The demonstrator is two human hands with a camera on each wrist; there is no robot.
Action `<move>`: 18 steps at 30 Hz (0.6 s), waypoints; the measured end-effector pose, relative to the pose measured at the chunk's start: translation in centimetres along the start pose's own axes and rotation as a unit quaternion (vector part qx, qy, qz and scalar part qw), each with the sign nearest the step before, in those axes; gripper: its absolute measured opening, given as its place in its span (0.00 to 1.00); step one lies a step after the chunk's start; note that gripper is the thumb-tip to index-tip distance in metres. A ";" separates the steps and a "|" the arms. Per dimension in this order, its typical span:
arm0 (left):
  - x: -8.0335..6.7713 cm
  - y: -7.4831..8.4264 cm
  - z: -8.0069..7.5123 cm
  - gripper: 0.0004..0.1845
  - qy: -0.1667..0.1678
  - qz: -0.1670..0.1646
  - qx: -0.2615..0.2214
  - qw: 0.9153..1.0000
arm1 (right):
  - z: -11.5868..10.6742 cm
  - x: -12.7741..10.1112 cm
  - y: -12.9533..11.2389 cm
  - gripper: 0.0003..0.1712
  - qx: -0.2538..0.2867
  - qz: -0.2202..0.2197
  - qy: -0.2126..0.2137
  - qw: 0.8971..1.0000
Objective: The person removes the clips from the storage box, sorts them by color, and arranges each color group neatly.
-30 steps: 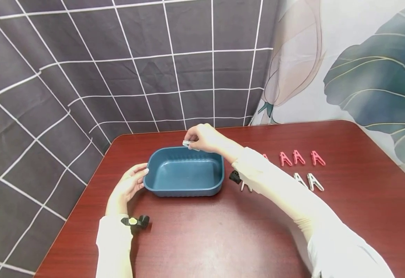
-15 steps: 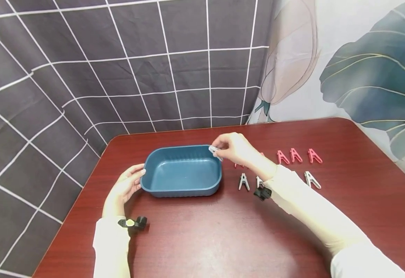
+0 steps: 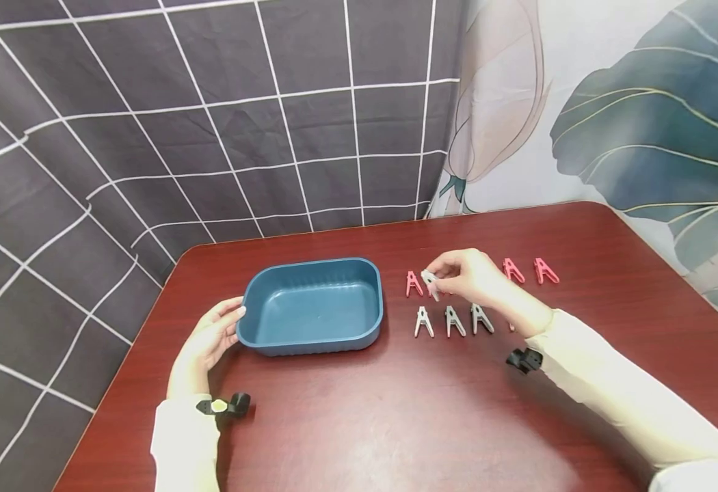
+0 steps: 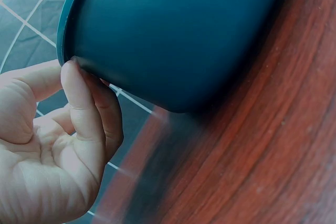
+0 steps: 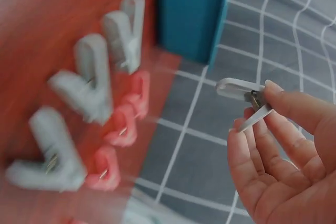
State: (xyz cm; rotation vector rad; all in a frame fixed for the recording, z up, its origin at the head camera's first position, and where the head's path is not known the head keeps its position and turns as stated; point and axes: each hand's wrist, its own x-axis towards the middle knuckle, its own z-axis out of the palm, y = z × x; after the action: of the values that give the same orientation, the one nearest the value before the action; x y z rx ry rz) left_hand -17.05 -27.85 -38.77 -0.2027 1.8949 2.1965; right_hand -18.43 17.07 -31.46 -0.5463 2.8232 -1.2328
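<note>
My left hand (image 3: 211,335) pinches the left end of the blue plastic basin (image 3: 310,347) at its rim; the left wrist view has fingertips against the basin's outer wall (image 4: 173,35). To the basin's right, my right hand (image 3: 472,279) holds a pale grey clothespin (image 3: 431,287) between thumb and fingers, raised over the pink row. In the right wrist view this held clothespin (image 5: 236,87) is apart from the others. Below the hand stands a row of grey clothespins (image 3: 454,321). Pink clothespins (image 3: 414,283) form a row behind them, some partly hidden by my hand.
The reddish-brown wooden table (image 3: 334,424) carries everything. A dark grid-patterned cloth (image 3: 310,123) hangs at the back and left, and a leaf-patterned curtain (image 3: 580,123) at the back right. Further pink clothespins (image 3: 546,271) stand beyond my right wrist.
My right hand has moved from above the basin's back rim rightward to over the clothespins, still holding the grey clothespin. My left hand stays at the basin. The view has shifted slightly.
</note>
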 end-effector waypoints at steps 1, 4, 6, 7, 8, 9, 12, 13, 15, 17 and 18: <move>0.0 0.0 -0.1 0.14 0.000 0.001 0.001 1.000 | -0.3 -0.3 0.5 0.09 0.000 0.005 -0.001 1.000; 0.0 -0.2 -0.3 0.13 -0.002 0.008 0.007 1.000 | -1.2 -1.3 2.0 0.10 -0.005 0.022 0.000 1.000; 0.0 -0.3 -0.3 0.12 -0.006 0.013 0.010 1.000 | -1.8 -2.0 3.2 0.10 -0.006 0.034 0.000 0.999; 0.0 -0.4 -0.4 0.12 -0.008 0.015 0.011 1.000 | -2.1 -2.3 3.7 0.11 -0.008 0.038 0.001 0.999; 0.0 -0.4 -0.4 0.12 -0.010 0.018 0.013 1.000 | -2.4 -2.6 4.2 0.11 -0.006 0.044 0.001 0.999; 0.0 -0.4 -0.4 0.12 -0.012 0.019 0.013 1.000 | -2.6 -2.9 4.6 0.11 -0.005 0.049 -0.001 0.999; 0.0 -0.5 -0.5 0.12 -0.013 0.025 0.014 1.000 | -3.4 -3.7 5.5 0.13 -0.005 0.060 -0.005 0.998; 0.0 -0.4 -0.5 0.12 -0.013 0.027 0.013 0.999 | -3.7 -3.9 5.8 0.13 -0.005 0.062 -0.007 0.998; 0.0 -0.4 -0.6 0.13 -0.016 0.031 0.011 0.999 | -4.2 -4.2 6.2 0.14 -0.006 0.070 -0.013 0.997; 0.0 -0.4 -0.6 0.13 -0.019 0.034 0.011 0.999 | -4.9 -4.6 6.7 0.15 -0.008 0.084 -0.020 0.996; -0.1 -0.5 -0.6 0.13 -0.019 0.034 0.012 0.999 | -5.2 -4.7 7.0 0.15 -0.011 0.090 -0.023 0.996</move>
State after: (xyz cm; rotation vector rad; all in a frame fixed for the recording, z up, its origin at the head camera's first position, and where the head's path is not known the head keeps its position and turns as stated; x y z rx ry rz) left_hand -16.90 -28.38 -39.31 -0.0916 1.9327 2.2041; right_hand -16.92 26.67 -33.45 -0.3065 2.7790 -1.1435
